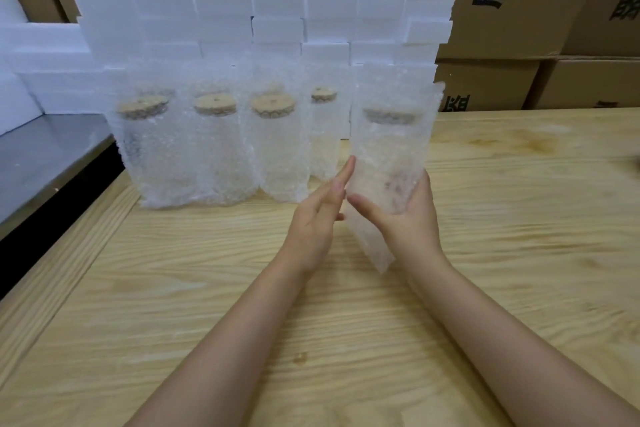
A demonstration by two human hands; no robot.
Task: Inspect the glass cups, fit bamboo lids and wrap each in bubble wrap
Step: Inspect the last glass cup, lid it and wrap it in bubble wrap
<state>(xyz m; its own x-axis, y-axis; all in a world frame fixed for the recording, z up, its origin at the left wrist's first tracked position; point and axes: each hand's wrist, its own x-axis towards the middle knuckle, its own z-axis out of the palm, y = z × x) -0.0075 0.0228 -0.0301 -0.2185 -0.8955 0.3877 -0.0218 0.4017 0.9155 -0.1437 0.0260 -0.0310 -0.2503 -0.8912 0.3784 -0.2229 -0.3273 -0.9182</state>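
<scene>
My right hand (405,215) grips a glass cup in bubble wrap (388,152) from below, thumb across its front, holding it upright above the wooden table (346,322). Its bamboo lid (393,114) shows through the wrap. A loose flap of wrap hangs down between my wrists. My left hand (317,218) is beside the cup with straight fingers, the fingertips touching the wrap's left edge. Several wrapped cups with bamboo lids (214,142) stand in a row at the back left of the table.
Stacked white foam blocks (263,7) form a wall behind the row. Cardboard boxes (519,3) with printed characters stand at the back right. A metal surface (45,156) lies lower on the left, past the table's edge.
</scene>
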